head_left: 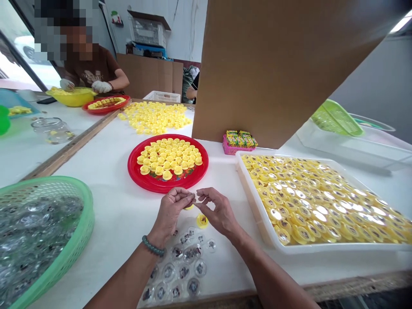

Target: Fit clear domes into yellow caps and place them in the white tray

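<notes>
Over the white table, my left hand (pixel 174 208) is closed in a pinch, thumb against forefinger, on something too small to make out. Close to its fingertips is my right hand (pixel 219 210), with the fingers bent and the thumb apart from them. Partly hidden below the left fingertips is a small yellow piece (pixel 189 207). A yellow round piece with a dark picture (pixel 202 220) lies under the right hand. Several clear round discs with small printed pictures (pixel 184 271) are spread between my forearms. Beyond my hands, a red tray (pixel 135 174) holds rows of yellow hat-shaped pieces (pixel 167 175).
At right stands a white tray (pixel 257 214) of yellow pieces under clear covers. A green basket (pixel 88 223) of clear discs is at left. Loose yellow pieces (pixel 157 116), a pink basket (pixel 233 150) and a cardboard panel (pixel 251 77) are farther back. A gloved co-worker (pixel 96 73) sits across.
</notes>
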`<state>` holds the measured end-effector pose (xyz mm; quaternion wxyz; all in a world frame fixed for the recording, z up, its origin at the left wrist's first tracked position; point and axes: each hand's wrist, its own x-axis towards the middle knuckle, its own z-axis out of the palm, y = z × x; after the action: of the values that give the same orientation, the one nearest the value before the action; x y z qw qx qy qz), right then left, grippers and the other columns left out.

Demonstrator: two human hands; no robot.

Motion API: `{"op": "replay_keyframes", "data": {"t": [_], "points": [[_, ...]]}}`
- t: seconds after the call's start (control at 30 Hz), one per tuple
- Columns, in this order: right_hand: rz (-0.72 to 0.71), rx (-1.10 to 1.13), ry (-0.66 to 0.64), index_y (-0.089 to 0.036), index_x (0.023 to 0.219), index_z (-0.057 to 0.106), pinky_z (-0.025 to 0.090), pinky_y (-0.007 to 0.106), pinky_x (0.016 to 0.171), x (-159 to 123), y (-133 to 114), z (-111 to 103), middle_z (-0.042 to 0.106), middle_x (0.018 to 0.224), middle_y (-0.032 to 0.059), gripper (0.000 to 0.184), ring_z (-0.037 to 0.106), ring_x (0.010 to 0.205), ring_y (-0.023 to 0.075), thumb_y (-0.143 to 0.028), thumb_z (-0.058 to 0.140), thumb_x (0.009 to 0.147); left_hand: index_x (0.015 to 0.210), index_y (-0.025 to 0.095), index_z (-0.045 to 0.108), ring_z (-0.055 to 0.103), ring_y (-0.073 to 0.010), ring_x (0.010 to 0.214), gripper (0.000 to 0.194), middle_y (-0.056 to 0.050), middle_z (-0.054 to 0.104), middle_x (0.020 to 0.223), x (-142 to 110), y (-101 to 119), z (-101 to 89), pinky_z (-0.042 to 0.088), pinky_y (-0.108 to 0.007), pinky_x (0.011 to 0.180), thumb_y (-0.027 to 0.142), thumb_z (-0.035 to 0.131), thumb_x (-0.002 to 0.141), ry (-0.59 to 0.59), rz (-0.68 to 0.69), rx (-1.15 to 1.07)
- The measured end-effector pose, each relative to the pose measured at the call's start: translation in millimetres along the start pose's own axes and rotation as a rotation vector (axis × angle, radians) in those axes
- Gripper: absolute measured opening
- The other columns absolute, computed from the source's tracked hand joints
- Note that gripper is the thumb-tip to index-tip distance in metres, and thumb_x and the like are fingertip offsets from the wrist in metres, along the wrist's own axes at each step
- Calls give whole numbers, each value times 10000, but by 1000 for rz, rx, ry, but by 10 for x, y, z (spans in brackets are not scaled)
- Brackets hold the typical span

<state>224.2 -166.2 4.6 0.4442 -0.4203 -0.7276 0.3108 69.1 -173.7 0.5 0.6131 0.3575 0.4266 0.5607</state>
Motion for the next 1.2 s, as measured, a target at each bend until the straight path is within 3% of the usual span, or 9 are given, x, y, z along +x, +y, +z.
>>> {"op": "replay_keyframes", "data": {"t": [0.17, 0.33, 0.47, 0.57, 0.67, 0.8, 0.9, 0.97, 1.2], "points": [[-97, -203, 71, -198, 1020, 599, 501, 257, 651, -32, 7, 85, 617, 837, 35, 237, 579, 706, 133, -194, 623, 784, 836, 135, 557, 616, -207, 804, 267, -84, 667, 817, -13, 3, 35, 457, -320, 774, 258, 747, 694, -48, -73, -41], [-223, -420, 53, -189, 1092, 583, 495, 315, 731, -43, -15, 106, 636, 897, 83, 266, 595, 825, 190, -171, 522, 834, 789, 135, 570, 591, -163, 719, 264, -35, 639, 728, -4, -27, 59, 461, -301, 760, 266, 767, 675, -56, -82, -25], [-191, -471, 7, -204, 1117, 582, 488, 335, 759, -37, -2, 86, 632, 927, 95, 300, 589, 860, 210, -174, 515, 826, 812, 137, 595, 598, -187, 755, 257, -52, 645, 778, 39, 6, 9, 468, -314, 757, 327, 731, 704, -102, -68, 55], [-120, -437, 13, -214, 1103, 593, 492, 304, 705, -10, 71, 11, 634, 937, 82, 301, 598, 805, 190, -200, 548, 805, 880, 154, 611, 598, -210, 817, 267, -66, 653, 858, 78, 67, -100, 463, -292, 714, 369, 682, 738, -51, 70, 329], [-54, -393, -6, -200, 1097, 588, 485, 271, 646, 29, 166, -104, 641, 915, 65, 313, 599, 750, 165, -212, 583, 784, 905, 186, 626, 571, -188, 677, 264, -42, 648, 856, 95, 83, -218, 436, -280, 605, 369, 682, 723, 63, 223, 772], [-1, -361, -98, -188, 1017, 590, 468, 249, 627, 54, 238, -193, 642, 868, 43, 243, 590, 737, 149, -216, 606, 776, 1038, 207, 624, 548, -197, 636, 375, -54, 639, 949, 88, -36, -285, 431, -311, 627, 301, 714, 687, -42, 265, 1054], [-6, -345, -197, -193, 974, 601, 460, 239, 625, 41, 256, -184, 638, 862, 38, 192, 587, 746, 144, -216, 605, 784, 1068, 207, 610, 559, -213, 700, 351, -64, 618, 1008, 124, -170, -279, 432, -318, 678, 233, 661, 721, -138, 304, 1074], [-23, -336, -236, -190, 1004, 605, 461, 239, 631, 33, 270, -166, 643, 865, 42, 222, 590, 751, 145, -203, 609, 782, 1006, 207, 628, 556, -211, 695, 270, -56, 624, 943, 174, -241, -259, 427, -308, 655, 219, 629, 737, -172, 302, 1032], [-87, -275, -348, -221, 1031, 639, 468, 261, 746, 87, 313, -158, 664, 1006, 47, 281, 609, 869, 153, -95, 546, 798, 875, 170, 654, 543, -192, 639, 218, -42, 627, 748, 303, -343, -177, 431, -279, 592, 272, 667, 684, -255, 177, 704]]}}
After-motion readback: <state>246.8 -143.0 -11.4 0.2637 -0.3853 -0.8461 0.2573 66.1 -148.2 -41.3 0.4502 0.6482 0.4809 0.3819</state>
